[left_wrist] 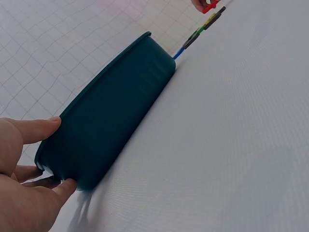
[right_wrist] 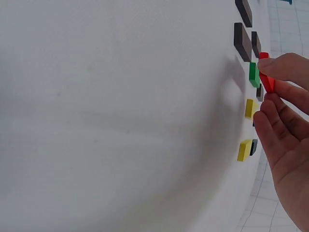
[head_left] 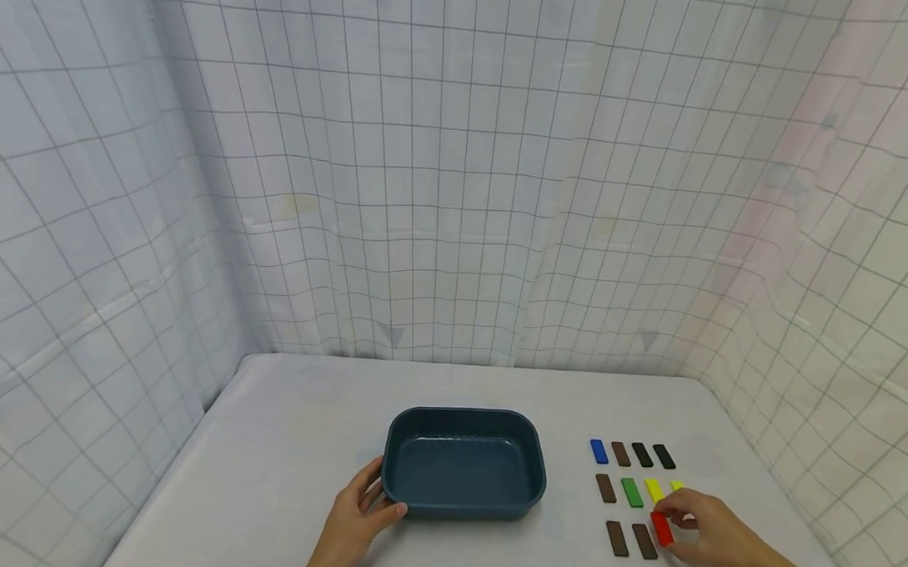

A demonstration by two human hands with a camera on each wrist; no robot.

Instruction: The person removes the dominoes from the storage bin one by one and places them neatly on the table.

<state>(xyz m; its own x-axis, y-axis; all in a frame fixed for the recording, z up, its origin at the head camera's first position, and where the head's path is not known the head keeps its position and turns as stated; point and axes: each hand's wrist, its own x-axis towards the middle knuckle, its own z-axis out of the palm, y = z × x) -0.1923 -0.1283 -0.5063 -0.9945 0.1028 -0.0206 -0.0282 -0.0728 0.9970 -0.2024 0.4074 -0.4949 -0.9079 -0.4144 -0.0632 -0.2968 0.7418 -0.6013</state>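
A dark teal rectangular plastic basin [head_left: 461,511] stands upright on the white table. My left hand [head_left: 351,518] holds its near left corner, thumb at the front rim and fingers along the left side. In the left wrist view, the basin's long outer wall [left_wrist: 111,101] fills the middle. My right hand [head_left: 715,535] pinches a small red rectangular block [head_left: 661,529] between thumb and fingers. The right wrist view shows the red block [right_wrist: 266,77] raised off the table. Beneath and around that hand lie brown blocks [head_left: 644,541], a green block [head_left: 632,492] and yellow blocks [head_left: 654,491].
Right of the basin, the small blocks lie in three rows. The far row has a blue block [head_left: 599,451], a brown block [head_left: 621,454] and two black blocks [head_left: 664,456]. White grid-lined curtains [head_left: 472,192] hang behind the table and on both sides.
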